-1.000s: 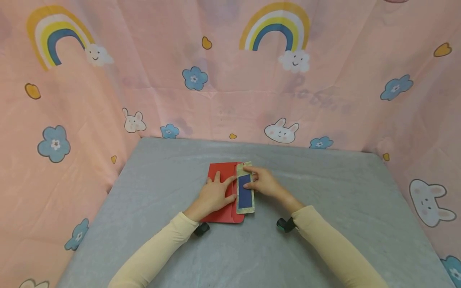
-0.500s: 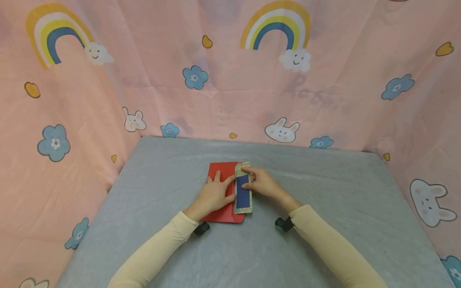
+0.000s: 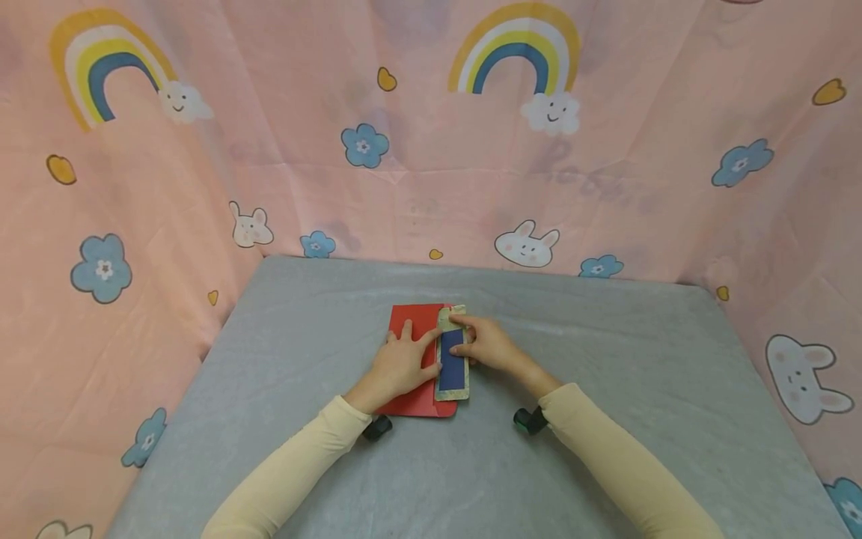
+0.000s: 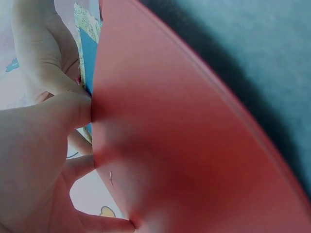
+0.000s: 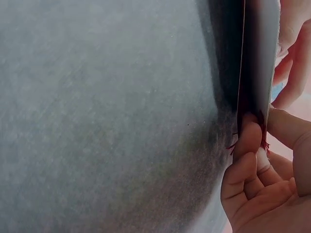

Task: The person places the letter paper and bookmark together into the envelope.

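Observation:
A red paper envelope [image 3: 411,404] lies on the table, its flap side to the right. My left hand [image 3: 399,365] rests on it with fingers spread, thumb and index fingertips close to the flap fold; the left wrist view shows them on the red paper [image 4: 184,126]. Over the right part of the envelope lies a narrow bookmark [image 3: 452,367], dark blue with a patterned pale border. My right hand [image 3: 494,344] pinches its right edge, thumb on top and curled fingers beneath. Red threads [image 5: 265,144] stick out by those fingers in the right wrist view.
A grey cloth covers the table [image 3: 606,359]. Pink printed curtain [image 3: 431,195] hangs behind it and at both sides. Black wrist devices [image 3: 528,421] sit below the cuffs.
The bookmark has slid slightly left over the envelope, moved by my right hand. The left hand and the envelope stay in place.

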A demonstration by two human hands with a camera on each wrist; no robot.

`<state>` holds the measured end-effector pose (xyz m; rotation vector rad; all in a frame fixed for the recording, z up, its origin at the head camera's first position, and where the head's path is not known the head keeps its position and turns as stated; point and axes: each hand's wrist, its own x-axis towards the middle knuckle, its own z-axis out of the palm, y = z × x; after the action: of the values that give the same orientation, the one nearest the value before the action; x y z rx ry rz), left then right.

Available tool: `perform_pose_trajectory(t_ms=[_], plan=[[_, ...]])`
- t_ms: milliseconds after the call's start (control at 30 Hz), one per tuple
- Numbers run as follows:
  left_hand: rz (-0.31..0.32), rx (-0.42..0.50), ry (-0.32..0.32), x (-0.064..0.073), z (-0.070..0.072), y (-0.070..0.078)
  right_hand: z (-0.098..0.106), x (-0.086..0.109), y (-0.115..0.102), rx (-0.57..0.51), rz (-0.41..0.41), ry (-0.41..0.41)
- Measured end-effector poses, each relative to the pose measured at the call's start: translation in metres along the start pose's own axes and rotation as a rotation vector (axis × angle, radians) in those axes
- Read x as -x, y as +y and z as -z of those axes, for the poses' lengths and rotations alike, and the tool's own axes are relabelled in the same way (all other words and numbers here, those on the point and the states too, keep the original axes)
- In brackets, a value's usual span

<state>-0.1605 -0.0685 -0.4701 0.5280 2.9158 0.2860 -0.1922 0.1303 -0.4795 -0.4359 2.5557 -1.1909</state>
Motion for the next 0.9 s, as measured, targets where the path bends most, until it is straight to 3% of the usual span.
perform_pose_trajectory(t_ms=[900], plan=[[0.000, 0.004, -0.002, -0.0004, -0.0015, -0.0012, -0.0056, -0.0035, 0.0043, 0.153, 0.024, 0.045]])
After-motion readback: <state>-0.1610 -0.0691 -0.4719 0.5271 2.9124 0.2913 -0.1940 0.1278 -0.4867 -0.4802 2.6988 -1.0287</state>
